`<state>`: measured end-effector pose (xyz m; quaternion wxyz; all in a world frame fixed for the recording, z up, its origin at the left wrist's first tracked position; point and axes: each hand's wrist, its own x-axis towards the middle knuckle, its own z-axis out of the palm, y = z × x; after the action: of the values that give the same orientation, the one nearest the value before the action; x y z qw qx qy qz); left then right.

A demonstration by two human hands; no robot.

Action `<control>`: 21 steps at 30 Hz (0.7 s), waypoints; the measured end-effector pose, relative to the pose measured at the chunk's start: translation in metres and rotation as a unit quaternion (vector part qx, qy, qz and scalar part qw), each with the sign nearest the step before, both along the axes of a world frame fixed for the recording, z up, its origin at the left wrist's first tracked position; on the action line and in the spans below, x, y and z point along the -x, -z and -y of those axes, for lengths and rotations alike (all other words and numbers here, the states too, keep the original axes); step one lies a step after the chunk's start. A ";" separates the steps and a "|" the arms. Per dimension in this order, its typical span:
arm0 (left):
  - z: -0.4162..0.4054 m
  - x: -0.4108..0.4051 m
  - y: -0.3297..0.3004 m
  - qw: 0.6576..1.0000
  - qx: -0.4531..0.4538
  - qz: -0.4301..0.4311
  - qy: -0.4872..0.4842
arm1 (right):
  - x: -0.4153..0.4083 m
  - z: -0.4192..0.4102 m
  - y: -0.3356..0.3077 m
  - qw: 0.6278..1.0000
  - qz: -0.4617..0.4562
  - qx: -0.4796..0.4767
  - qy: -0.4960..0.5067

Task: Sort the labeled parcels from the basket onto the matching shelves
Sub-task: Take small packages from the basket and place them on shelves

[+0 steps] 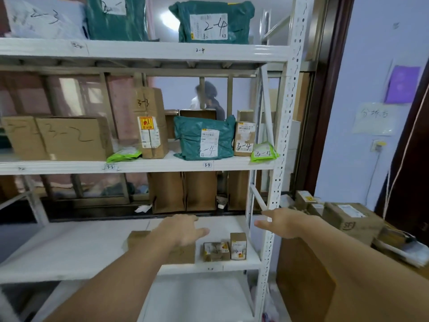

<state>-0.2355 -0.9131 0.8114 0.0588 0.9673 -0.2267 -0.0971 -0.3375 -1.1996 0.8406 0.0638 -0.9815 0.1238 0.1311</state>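
I'm facing a white metal shelf rack [282, 126] w/ perforated upright posts and flat painted boards.

Both my arms reach fwd over the lower shelf [69, 247], marked 4-4 at its front edge. My left hand [183, 231] is palm-down, fingers straight and spread: the grip is wide open, holding nothing. It sits over a plain brown cardboard box [181, 252]; can't tell if it touches. My right hand [282, 223] is also open, fingers extended, holding nothing, right by the rack's front post.

Just right of the brown box sit two small cardboard parcels: a squat box with yellow stickers [216, 251], and touching it a taller upright box [238, 246] w/ "4-4" written on it.

Middle shelf, marked 3-3 and 3-4: two big matte cardboard cartons [58, 138] w/ handwritten nos., a tall box w/ a red-and-yellow sticker [152, 126] marked 3-3, a crinkly green plastic mailer bag [204, 138] marked 3-4, a small taped box [244, 139] marked 3-4, and a lime-green pouch [264, 152] at the edge.

Top shelf: another green plastic bag [213, 22] labelled 2-4, a white wrinkled parcel [44, 19] marked 2-3.

Right of the rack, more cardboard boxes [352, 219] are piled near a pale wall.
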 end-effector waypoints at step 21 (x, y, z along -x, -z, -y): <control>-0.271 0.182 0.145 0.937 0.009 -0.136 -0.322 | -0.001 -0.307 0.165 0.930 -0.133 -0.006 -0.342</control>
<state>-0.4177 -0.6416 0.6662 0.1260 0.9656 0.1059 -0.2015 -0.3368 -0.8927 0.6757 0.0035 -0.9376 -0.2126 0.2752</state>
